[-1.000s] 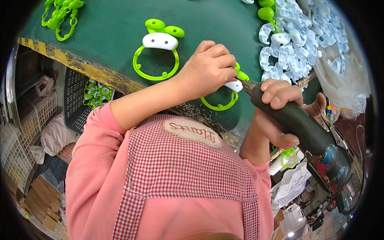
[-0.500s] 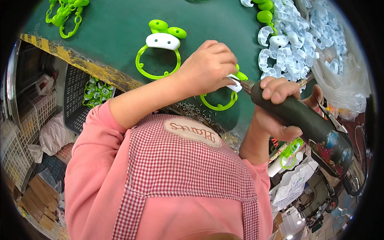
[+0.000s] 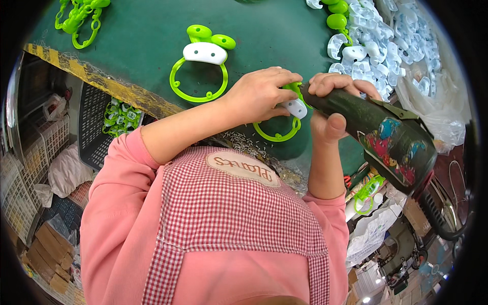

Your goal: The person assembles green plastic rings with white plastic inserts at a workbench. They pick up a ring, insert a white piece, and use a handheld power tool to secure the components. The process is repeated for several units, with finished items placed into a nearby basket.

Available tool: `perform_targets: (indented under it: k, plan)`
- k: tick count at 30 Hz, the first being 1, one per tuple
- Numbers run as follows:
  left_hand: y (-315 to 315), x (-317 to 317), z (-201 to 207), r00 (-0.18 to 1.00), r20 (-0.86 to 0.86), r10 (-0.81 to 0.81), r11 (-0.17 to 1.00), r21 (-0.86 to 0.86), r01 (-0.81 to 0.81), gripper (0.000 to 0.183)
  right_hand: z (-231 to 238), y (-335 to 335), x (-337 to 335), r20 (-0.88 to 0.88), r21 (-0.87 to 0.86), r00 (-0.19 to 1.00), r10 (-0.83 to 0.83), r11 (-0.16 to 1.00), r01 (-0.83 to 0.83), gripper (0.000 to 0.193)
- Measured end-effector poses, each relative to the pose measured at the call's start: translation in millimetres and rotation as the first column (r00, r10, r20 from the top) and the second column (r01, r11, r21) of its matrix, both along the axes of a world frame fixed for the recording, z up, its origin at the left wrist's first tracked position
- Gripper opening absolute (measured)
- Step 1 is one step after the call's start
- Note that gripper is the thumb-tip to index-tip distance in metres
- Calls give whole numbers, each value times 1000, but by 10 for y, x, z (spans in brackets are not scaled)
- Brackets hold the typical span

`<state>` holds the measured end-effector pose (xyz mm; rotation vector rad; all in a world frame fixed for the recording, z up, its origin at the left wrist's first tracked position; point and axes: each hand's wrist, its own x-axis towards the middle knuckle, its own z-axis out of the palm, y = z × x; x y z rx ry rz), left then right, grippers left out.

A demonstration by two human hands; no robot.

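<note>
My left hand (image 3: 265, 95) is closed on a bright green plastic ring (image 3: 278, 137) with a white two-holed plate (image 3: 296, 108) across its top. Its thumb lies by the plate, and the fingers rest near the green lobes above it. My right hand (image 3: 333, 104) grips a dark, thick-bodied electric screwdriver (image 3: 389, 137), held slantwise with its nose at the upper part of the ring. The bit itself is hidden by the fingers and the green plastic. A similar green ring (image 3: 174, 84) with a white plate (image 3: 205, 53) lies to the left on the green tabletop (image 3: 137, 46).
Loose screws (image 3: 245, 142) lie scattered along the near table edge. Pale translucent plastic parts (image 3: 371, 61) are heaped at the right, beside green pieces (image 3: 336, 21). More green rings (image 3: 84, 23) lie far left. A dark crate (image 3: 91, 122) stands below the table's yellow-striped edge (image 3: 96, 73).
The screwdriver's nose has moved up and left, from the white plate to the green part above it. My left hand has shifted down, and its fingers have spread a little along the piece.
</note>
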<state>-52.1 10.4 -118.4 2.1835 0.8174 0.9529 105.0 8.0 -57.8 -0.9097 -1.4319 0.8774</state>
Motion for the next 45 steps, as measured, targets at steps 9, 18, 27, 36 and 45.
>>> perform_targets:
  k: [9,18,27,36,45]
  plan:
    - [-4,6,-28,1000,2,17,1000,2,-17,34,27,61,-1,-113,-62,993,-11,998,4,91]
    - [-157,-61,153,993,48,108,990,88,-112,25,-46,-1143,-26,-329,-256,944,-28,965,-61,96]
    - [-665,-260,51,973,-72,-218,976,-25,216,20,144,-1092,-44,-455,-61,890,30,996,-65,100]
    - [-579,-381,123,986,-79,-146,976,152,156,19,261,-975,-135,-453,-29,886,104,991,-131,96]
    - [-544,-462,224,974,-218,-60,963,244,114,19,340,-846,-174,-382,-31,892,244,961,-276,95]
